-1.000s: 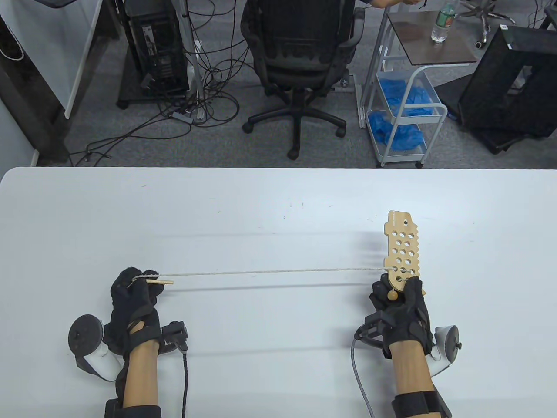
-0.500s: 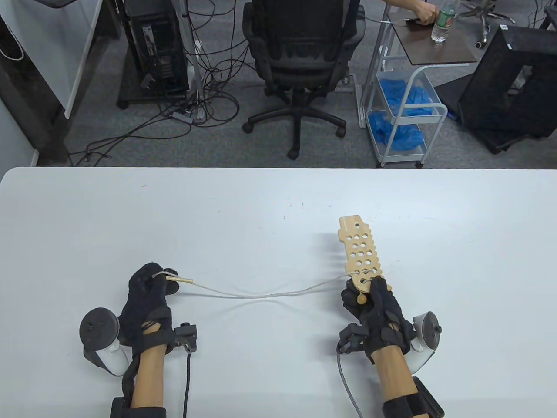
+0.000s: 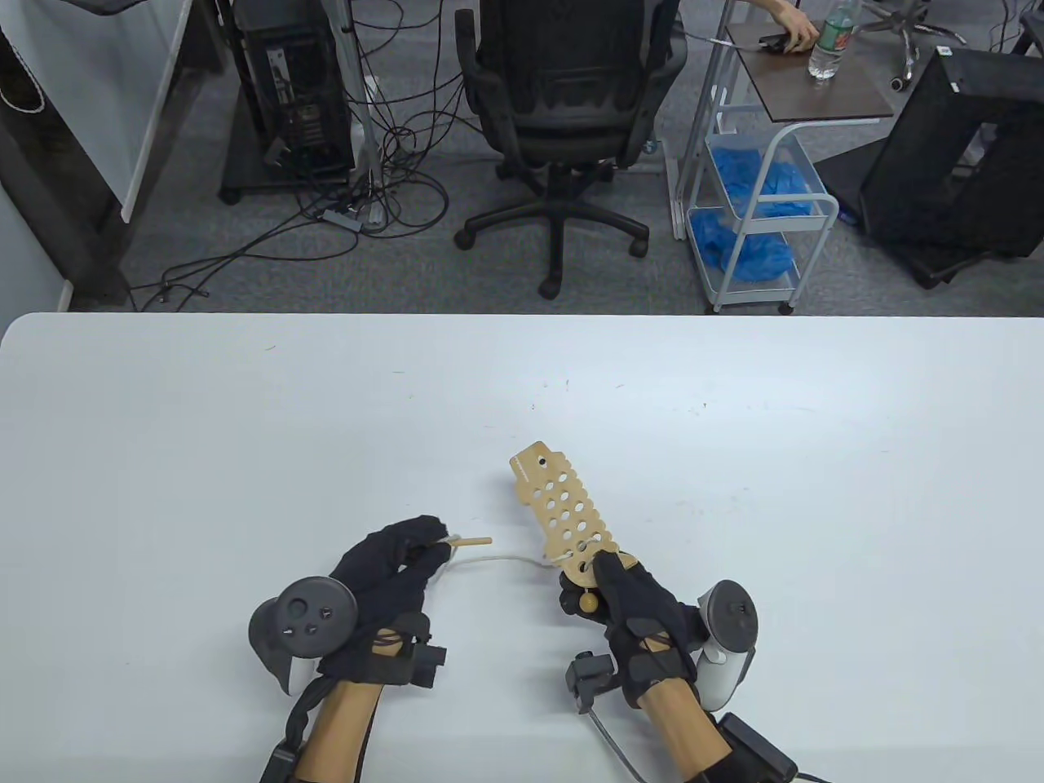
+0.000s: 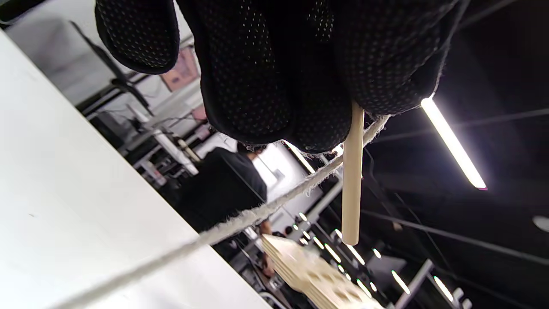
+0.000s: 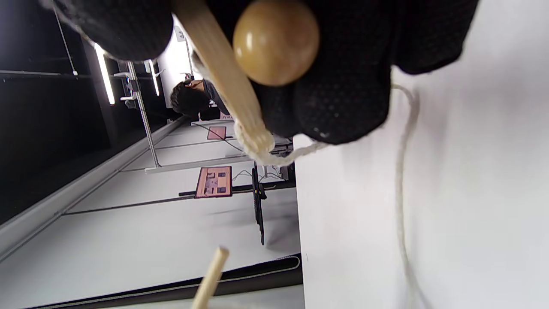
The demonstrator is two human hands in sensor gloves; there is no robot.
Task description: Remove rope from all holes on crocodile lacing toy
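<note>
**One board, one rope, one bead, one stick, two hands**

Gripping the near end of the single wooden lacing board (image 3: pixel 565 515) with the right hand (image 3: pixel 632 608), fingers curled round it, far end pointing up and away over the white table (image 3: pixel 163 424). Showing about fourteen round holes, most of them free of rope; lacing only at the holes nearest the hand. Hanging just below that grip, one round wooden bead (image 3: pixel 588 603). Pinching the one pale rope (image 3: pixel 506 558) with the left hand (image 3: pixel 391 563), fingertips pressed together on it, one wooden stick (image 3: pixel 471 541) jutting out toward the board. Sagging slack between the two hands, now close together.
</note>
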